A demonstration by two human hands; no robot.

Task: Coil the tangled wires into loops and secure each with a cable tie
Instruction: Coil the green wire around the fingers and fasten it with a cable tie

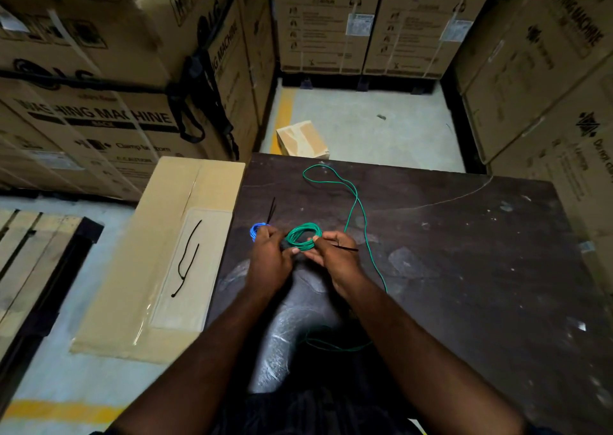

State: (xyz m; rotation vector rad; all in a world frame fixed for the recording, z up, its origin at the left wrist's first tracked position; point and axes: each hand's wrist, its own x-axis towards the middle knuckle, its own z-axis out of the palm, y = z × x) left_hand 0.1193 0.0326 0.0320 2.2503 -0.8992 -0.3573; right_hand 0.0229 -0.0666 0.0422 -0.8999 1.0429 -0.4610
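Two bare forearms are seen reaching in from the near edge of the table (464, 235), a dark, scuffed top. Between them, close to that near edge, a slack bend of the green wire (365, 232) is laid across a pale worn patch.

Toward the middle of the table, nearer its left edge, the green coil (303, 235) is held up between both hands. Its left side is gripped by the left hand (268, 257), the fingers curled round the strands. Its right side is pinched by the right hand (335, 255), fingers closed on it, and a black cable tie (346, 247) is seen jutting rightward from those fingers. Whether the tie is already looped round the coil cannot be told.

From the coil the uncoiled length of the wire is run off to the right, then up to the far edge, where a wide open loop is formed.

Just behind the left hand a blue coil (256, 231) is laid on the table, partly hidden by the knuckles, and a few spare cable ties (271, 209) are fanned out just beyond it.

Against the left edge of the table a flat carton (159, 302) is set, with two black ties (188, 259) lying on it. Farther left a wooden pallet (30, 235) is seen. Beyond the far edge a small box (302, 139) is left on the floor, and stacked washing machine cartons (99, 109) are ranged all round.
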